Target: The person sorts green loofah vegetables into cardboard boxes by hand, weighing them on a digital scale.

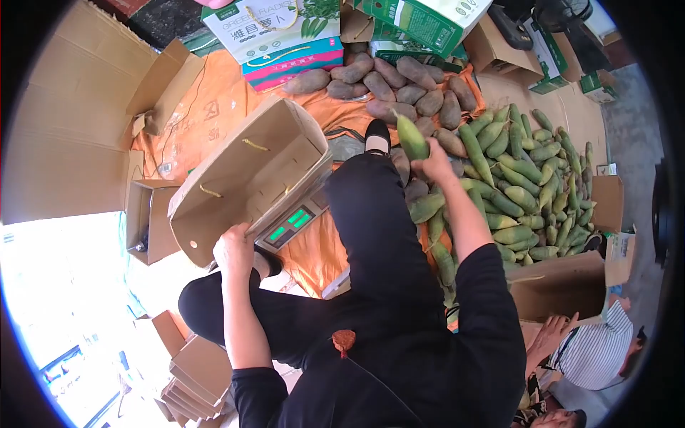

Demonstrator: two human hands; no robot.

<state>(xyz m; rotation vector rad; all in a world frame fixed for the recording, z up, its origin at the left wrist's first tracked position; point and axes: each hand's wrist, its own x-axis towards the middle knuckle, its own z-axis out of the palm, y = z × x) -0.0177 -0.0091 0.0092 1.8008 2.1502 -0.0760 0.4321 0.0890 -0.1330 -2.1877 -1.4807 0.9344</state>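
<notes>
My right hand is closed around a green radish, whose pale tip points up and away from me. Beneath it and to the right spreads a big pile of green radishes. My left hand grips the near edge of an open cardboard box with yellow cord handles. That box is tilted, its inner walls facing me, and no radish shows in the visible part of it. Beside my left hand is a digital scale with lit green displays, partly hidden by the box.
Brownish-purple tubers lie on an orange sheet. Printed cartons stand at the back. Flattened cardboard leans at left, with folded boxes below. At lower right a co-worker's hand is near another open box.
</notes>
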